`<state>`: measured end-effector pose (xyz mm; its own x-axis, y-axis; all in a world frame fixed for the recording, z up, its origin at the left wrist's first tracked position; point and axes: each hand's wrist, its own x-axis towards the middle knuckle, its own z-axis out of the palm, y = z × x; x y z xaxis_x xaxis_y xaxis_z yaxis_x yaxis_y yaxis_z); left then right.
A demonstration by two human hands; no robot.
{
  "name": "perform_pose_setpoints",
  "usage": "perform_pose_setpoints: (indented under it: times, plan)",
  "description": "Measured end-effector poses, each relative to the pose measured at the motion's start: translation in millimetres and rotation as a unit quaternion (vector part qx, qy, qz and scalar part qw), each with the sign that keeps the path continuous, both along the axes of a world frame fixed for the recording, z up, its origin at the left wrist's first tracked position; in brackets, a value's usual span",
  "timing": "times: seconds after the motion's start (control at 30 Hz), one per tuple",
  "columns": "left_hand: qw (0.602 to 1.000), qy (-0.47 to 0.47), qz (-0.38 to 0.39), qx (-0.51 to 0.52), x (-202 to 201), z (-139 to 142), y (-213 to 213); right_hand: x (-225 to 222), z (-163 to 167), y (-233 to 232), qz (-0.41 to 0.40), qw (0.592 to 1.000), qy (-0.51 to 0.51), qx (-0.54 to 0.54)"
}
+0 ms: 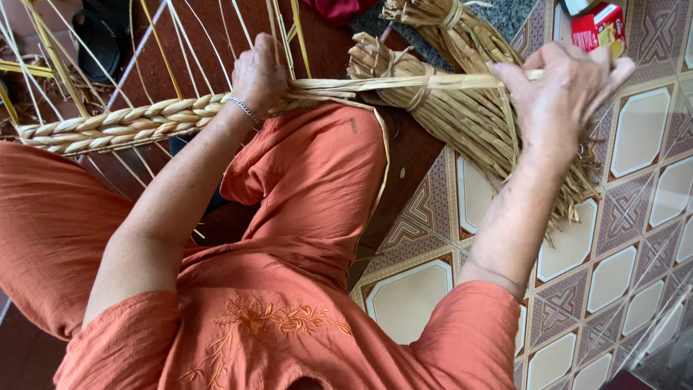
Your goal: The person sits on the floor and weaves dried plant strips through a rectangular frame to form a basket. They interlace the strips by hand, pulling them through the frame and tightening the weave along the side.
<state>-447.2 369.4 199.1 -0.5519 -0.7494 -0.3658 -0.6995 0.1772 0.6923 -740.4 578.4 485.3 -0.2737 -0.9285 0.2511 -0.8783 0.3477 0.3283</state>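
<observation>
i see my left hand (258, 72) closed tight on the working end of a braided straw plait (115, 124), fingers together and clamped where the braid meets the loose strands; a thin silver bracelet (244, 108) sits on that wrist; the plait runs off to the left across my raised knee, over a frame of thin yellow cane ribs (170, 68) that fan up and away; my right hand (559, 87) is lifted on the other side, fingers curled and pinched around a flat straw strand (404, 83) that stretches taut and level between both hands; just behind that strand lie two tied bundles of dried straw (462, 108), resting partly on the patterned tile floor (635, 238) and touching each other; a small red carton (598, 25) stands near the top right corner, well apart from the braid; my orange tunic (289, 289) with embroidered flowers fills the lower middle.
</observation>
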Motion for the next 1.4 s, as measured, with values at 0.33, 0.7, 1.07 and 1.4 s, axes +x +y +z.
perform_pose_setpoints:
  times: [0.33,0.7,1.07,1.4]
  plan:
    - [0.986,0.154,0.037,-0.056,38.9,20.7,-4.9,99.7,-141.7,-43.8,0.170,0.896,-0.410,0.028]
    - [0.929,0.151,-0.183,-0.285,8.0,20.3,35.9,96.2,-182.9,-83.8,0.061,0.899,-0.410,0.141]
    - [0.994,0.093,-0.012,-0.055,-10.0,12.8,12.9,71.0,-136.7,-129.1,0.146,0.982,-0.071,-0.095]
    - [0.977,0.196,0.058,-0.065,-4.9,5.2,19.5,32.9,-189.8,-101.2,-0.039,0.920,-0.343,0.188]
